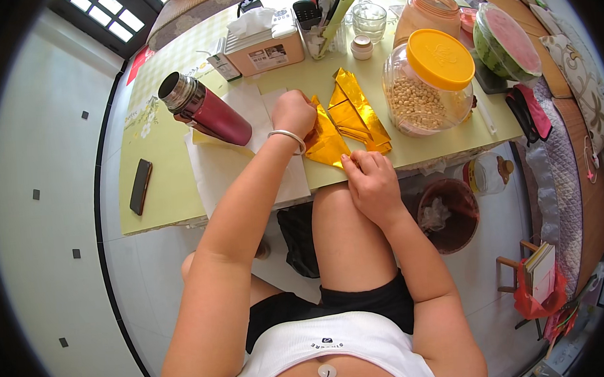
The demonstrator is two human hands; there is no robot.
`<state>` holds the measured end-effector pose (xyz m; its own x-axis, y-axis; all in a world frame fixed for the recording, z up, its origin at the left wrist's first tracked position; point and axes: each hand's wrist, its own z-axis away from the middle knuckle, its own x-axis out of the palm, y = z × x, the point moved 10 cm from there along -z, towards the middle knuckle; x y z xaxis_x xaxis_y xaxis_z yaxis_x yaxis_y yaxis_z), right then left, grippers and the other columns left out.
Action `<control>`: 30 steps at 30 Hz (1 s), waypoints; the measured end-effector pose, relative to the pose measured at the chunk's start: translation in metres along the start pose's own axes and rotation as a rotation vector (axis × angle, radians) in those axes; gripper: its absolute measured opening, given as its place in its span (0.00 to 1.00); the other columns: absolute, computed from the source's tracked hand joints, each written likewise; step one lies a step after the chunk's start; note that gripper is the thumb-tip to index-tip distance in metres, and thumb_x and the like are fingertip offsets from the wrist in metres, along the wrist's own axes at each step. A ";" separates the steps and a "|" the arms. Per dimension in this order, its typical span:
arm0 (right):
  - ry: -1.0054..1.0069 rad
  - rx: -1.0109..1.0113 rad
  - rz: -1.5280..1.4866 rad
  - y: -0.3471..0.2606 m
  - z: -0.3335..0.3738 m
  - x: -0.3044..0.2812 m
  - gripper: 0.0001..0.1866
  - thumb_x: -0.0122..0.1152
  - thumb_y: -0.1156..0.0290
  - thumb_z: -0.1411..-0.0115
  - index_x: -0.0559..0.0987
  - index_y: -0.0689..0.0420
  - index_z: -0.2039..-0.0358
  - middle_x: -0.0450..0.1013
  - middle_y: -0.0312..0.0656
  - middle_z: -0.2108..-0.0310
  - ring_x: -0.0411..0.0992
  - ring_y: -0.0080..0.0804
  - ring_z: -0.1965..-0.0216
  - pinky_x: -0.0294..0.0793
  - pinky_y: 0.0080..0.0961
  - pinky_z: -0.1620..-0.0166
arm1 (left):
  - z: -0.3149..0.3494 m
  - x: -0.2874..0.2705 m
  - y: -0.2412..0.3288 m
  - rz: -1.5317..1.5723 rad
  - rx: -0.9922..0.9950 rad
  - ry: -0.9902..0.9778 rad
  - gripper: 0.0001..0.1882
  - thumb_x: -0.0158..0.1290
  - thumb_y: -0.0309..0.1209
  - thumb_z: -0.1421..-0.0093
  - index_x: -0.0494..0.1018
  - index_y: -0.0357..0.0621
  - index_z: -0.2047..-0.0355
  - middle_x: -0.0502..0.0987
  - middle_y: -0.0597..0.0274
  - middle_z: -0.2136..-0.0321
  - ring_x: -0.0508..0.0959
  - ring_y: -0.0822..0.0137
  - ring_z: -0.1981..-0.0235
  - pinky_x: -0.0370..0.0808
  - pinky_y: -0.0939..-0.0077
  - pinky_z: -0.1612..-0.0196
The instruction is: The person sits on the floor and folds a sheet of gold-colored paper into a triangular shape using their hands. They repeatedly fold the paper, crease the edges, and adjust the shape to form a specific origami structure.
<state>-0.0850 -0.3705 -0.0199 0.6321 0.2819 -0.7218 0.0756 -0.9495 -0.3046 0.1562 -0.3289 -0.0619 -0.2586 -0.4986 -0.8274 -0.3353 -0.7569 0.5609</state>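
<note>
A sheet of shiny gold foil paper (324,143) lies on the table between my two hands. My left hand (294,114), with a silver bangle at the wrist, is closed at its upper left edge. At its lower right corner, my right hand (371,178) pinches the foil between thumb and fingers near the table's front edge. Just beyond and to the right rests a folded piece of gold foil (357,114), with creases showing. White paper (284,169) is spread under and left of my left forearm. How the foil sits inside my left fingers is hidden.
On the table (173,202) stand a maroon thermos (220,118), a phone (141,187), a tissue box (265,48), a holder with utensils (323,37), a glass mug (369,21), a yellow-lidded jar of beans (417,104) and a wrapped half watermelon (506,45). Below is a bin (469,229).
</note>
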 end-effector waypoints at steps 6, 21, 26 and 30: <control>-0.003 -0.002 0.000 0.001 0.001 -0.001 0.14 0.61 0.75 0.42 0.81 0.60 0.54 0.73 0.40 0.58 0.72 0.39 0.57 0.72 0.35 0.54 | 0.022 -0.016 0.022 -0.089 0.251 0.243 0.09 0.63 0.32 0.44 0.79 0.40 0.69 0.79 0.50 0.69 0.80 0.47 0.65 0.77 0.57 0.61; -0.022 -0.124 0.026 -0.006 0.010 0.003 0.19 0.61 0.71 0.44 0.82 0.59 0.52 0.78 0.39 0.47 0.72 0.36 0.50 0.70 0.35 0.48 | 0.085 0.016 0.039 -0.503 0.688 0.035 0.40 0.47 0.54 0.34 0.59 0.32 0.34 0.60 0.41 0.33 0.57 0.45 0.30 0.51 0.50 0.29; -0.077 -0.124 0.013 -0.011 0.011 -0.010 0.15 0.62 0.72 0.41 0.82 0.57 0.53 0.78 0.40 0.48 0.75 0.38 0.48 0.72 0.36 0.47 | 0.085 0.022 0.026 -0.472 0.580 -0.082 0.46 0.41 0.59 0.33 0.48 0.34 0.28 0.48 0.44 0.27 0.47 0.50 0.25 0.40 0.44 0.27; 0.024 0.053 -0.159 0.021 0.008 -0.033 0.13 0.63 0.74 0.40 0.82 0.59 0.54 0.79 0.46 0.51 0.78 0.44 0.53 0.76 0.37 0.50 | 0.085 0.022 0.027 -0.492 0.556 -0.095 0.47 0.39 0.61 0.33 0.47 0.34 0.28 0.47 0.45 0.26 0.45 0.52 0.25 0.38 0.41 0.27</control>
<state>-0.1104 -0.3985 -0.0080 0.6334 0.4243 -0.6471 0.1355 -0.8842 -0.4471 0.0644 -0.3249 -0.0627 -0.0297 -0.1001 -0.9945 -0.8343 -0.5456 0.0798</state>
